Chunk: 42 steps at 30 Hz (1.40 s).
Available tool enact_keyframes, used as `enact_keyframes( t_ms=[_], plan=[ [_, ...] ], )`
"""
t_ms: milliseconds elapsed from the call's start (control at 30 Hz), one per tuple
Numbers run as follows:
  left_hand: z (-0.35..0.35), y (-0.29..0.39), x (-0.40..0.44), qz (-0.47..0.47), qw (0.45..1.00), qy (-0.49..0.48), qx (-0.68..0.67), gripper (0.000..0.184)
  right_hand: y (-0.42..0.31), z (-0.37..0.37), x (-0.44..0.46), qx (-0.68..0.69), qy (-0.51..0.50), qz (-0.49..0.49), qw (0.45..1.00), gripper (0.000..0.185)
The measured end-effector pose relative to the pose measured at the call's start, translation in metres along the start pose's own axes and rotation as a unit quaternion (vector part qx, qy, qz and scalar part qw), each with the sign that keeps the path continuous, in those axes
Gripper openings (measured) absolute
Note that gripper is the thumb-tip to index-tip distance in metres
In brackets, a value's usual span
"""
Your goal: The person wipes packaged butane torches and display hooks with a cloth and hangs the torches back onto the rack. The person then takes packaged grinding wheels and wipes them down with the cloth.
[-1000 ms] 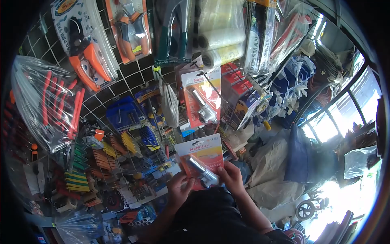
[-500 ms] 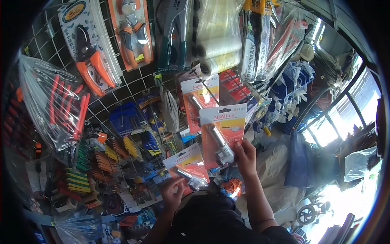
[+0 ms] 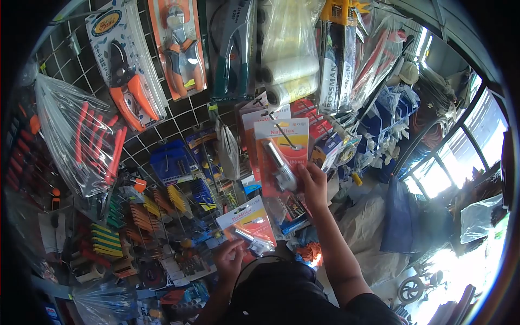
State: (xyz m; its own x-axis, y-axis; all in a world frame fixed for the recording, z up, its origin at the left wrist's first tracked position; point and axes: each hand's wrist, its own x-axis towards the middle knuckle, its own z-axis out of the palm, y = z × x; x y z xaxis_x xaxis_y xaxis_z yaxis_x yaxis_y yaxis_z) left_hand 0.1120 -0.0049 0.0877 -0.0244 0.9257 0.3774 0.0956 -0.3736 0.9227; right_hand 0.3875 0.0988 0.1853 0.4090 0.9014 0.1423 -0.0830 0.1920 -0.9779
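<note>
My right hand point(image 3: 314, 187) is closed on the right edge of a NaMilux gas torch in a blister pack point(image 3: 280, 165). A metal hook point(image 3: 287, 136) crosses the top of this card and seems to pass through its hang hole. Behind it, another NaMilux pack point(image 3: 250, 142) hangs, partly covered. Lower down, my left hand point(image 3: 228, 257) pinches the lower left side of a second gas torch pack point(image 3: 248, 222), tilted and apart from the rack. Both cards are orange and yellow with a silver torch head under clear plastic.
A wire grid rack point(image 3: 162, 122) carries packaged pruning shears point(image 3: 130, 86), pliers point(image 3: 183, 54) and rolls of clear film point(image 3: 292, 76). Red-handled tools in a plastic bag point(image 3: 81, 135) hang at left. Yellow-and-green items point(image 3: 107, 239) are lower left. Bright window panes point(image 3: 460, 157) stand at right.
My right hand has moved up and left with its torch pack, bringing the card's top to the hook. My left hand and its pack have barely moved.
</note>
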Motion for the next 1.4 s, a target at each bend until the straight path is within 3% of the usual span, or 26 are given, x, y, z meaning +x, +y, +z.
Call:
enact_keyframes(
  t_ms=[267,400,467,533,600,667,700,767,800,867,1000,1067,1167,1400],
  plan=[
    [-0.002,-0.003,-0.003,0.007,0.999,-0.016,0.042,0.016,0.028,0.010,0.039,-0.043,0.025,-0.106,0.993,0.026],
    [-0.002,0.000,-0.003,-0.010,1.000,-0.015,0.014,0.016,0.026,0.013,0.025,-0.030,0.045,-0.105,0.993,0.028],
    [-0.004,0.002,0.000,-0.019,1.000,-0.013,-0.003,0.016,0.037,0.004,0.013,-0.106,0.115,-0.173,0.972,0.034],
    [-0.007,0.003,0.000,-0.017,0.999,-0.030,0.012,0.015,0.029,0.002,-0.014,-0.139,0.100,-0.185,0.968,0.034],
    [-0.009,-0.002,-0.001,-0.007,0.999,-0.030,0.028,0.015,0.016,0.004,-0.047,-0.184,0.069,-0.221,0.955,0.026],
    [-0.008,0.001,0.001,0.002,0.998,-0.033,0.044,0.014,0.048,-0.009,-0.075,-0.151,-0.058,-0.104,0.981,0.023],
    [-0.005,0.010,0.005,-0.010,0.999,-0.037,0.013,0.014,0.044,-0.007,-0.088,-0.153,-0.061,-0.101,0.981,0.023],
    [-0.001,0.023,0.010,-0.030,0.998,-0.048,-0.025,0.014,0.026,0.003,-0.113,-0.052,-0.206,-0.002,0.977,0.020],
    [0.001,0.021,0.011,-0.031,0.998,-0.046,-0.024,0.014,0.028,0.002,-0.118,-0.053,-0.207,-0.001,0.977,0.020],
    [0.003,0.015,0.013,-0.007,0.997,-0.073,-0.024,0.014,0.030,0.000,-0.123,0.051,-0.202,0.081,0.975,0.020],
    [0.007,0.028,0.021,-0.013,0.991,-0.130,-0.029,0.015,0.024,-0.010,-0.119,0.064,-0.166,0.107,0.978,0.015],
    [0.011,0.037,0.028,0.051,0.984,-0.168,-0.036,0.016,0.011,-0.014,-0.110,0.022,-0.147,0.081,0.986,0.013],
    [0.014,0.036,0.031,0.041,0.977,-0.195,-0.081,0.020,0.001,-0.021,-0.086,0.003,-0.079,-0.040,0.996,0.014],
    [0.006,0.030,0.029,0.014,0.973,-0.214,-0.087,0.020,-0.028,-0.019,-0.042,0.094,0.017,-0.042,0.995,0.015]
  ],
)
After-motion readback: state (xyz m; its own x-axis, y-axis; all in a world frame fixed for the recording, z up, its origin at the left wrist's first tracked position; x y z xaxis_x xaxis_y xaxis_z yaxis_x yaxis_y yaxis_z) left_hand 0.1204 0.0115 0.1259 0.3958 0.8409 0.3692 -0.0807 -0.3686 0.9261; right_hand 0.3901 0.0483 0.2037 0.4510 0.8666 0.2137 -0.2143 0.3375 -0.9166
